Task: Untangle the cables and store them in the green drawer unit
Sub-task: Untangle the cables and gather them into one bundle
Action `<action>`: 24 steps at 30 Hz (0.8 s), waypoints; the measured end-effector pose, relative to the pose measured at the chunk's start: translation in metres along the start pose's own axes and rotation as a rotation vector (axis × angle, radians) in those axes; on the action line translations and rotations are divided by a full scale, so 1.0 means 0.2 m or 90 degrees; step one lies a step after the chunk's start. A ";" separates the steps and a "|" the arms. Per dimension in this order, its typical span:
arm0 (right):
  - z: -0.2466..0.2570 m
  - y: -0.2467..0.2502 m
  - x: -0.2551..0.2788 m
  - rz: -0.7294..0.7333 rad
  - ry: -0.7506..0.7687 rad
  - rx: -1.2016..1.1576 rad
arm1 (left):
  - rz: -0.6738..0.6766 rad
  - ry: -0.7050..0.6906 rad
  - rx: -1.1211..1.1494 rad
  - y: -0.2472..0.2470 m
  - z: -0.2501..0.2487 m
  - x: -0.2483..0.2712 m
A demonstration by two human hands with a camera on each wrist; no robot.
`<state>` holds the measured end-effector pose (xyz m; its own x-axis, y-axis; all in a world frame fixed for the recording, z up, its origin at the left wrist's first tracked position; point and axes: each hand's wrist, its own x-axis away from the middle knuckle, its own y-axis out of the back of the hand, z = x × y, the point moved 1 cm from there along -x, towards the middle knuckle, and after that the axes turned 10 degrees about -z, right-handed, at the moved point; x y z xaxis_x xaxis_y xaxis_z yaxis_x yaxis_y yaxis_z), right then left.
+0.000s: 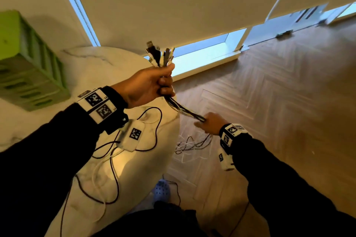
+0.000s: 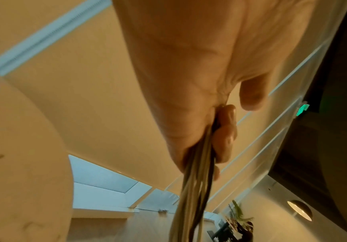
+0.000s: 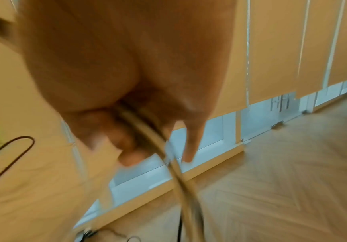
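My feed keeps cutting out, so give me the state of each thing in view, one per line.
Cables: bunched, plugs sticking up, loose ends trailing onto the floor.
Left hand: raised, gripping the cables just below the plugs.
Right hand: lower down, fingers curled round the cables.
Drawer unit: on the table, drawers closed.

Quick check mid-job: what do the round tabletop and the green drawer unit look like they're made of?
Tabletop: looks like white marble or a marble-effect slab, polished; grey veins and a glossy sheen from the light show on it. Real stone or laminate cannot be told.
Green drawer unit: seems moulded plastic, matt to satin; uniform lime colour, ribbed side and slot handles formed into the drawer fronts.
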<state>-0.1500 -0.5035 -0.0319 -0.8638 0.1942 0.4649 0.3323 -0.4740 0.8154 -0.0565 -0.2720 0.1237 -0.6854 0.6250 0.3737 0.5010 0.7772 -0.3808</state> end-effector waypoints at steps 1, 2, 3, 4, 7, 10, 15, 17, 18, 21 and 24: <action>-0.02 0.03 -0.03 -0.125 -0.010 0.037 | -0.012 -0.023 0.028 0.02 0.01 0.01; 0.00 0.06 -0.04 -0.212 -0.007 0.060 | -0.029 -0.054 0.054 0.04 0.01 0.03; 0.02 0.08 -0.06 -0.260 0.004 0.072 | -0.048 -0.086 0.077 0.06 0.01 0.04; 0.04 0.08 -0.06 -0.282 0.025 0.077 | -0.073 -0.118 0.104 0.08 0.00 0.05; 0.16 0.03 -0.01 -0.322 0.133 0.071 | -0.162 -0.202 0.211 0.16 -0.05 0.09; 0.29 -0.09 0.10 -0.252 0.239 -0.004 | -0.255 -0.273 0.256 0.22 -0.09 0.15; 0.59 -0.38 0.25 -0.072 0.403 -0.031 | -0.418 -0.352 0.269 0.36 -0.12 0.25; 0.72 -0.46 0.31 -0.015 0.417 -0.026 | -0.470 -0.390 0.250 0.43 -0.11 0.29; 0.78 -0.48 0.35 0.012 0.411 -0.010 | -0.486 -0.400 0.239 0.47 -0.10 0.30; 0.91 -0.54 0.40 0.083 0.424 -0.015 | -0.516 -0.390 0.205 0.62 -0.08 0.37; 1.00 -0.50 0.34 0.130 0.441 -0.092 | -0.534 -0.365 0.192 0.75 -0.07 0.44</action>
<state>-0.1668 -0.2710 -0.0130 -0.8474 -0.4743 0.2385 0.4997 -0.5605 0.6605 -0.0336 -0.0993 0.1105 -0.9375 -0.2920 0.1893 -0.3456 0.8446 -0.4090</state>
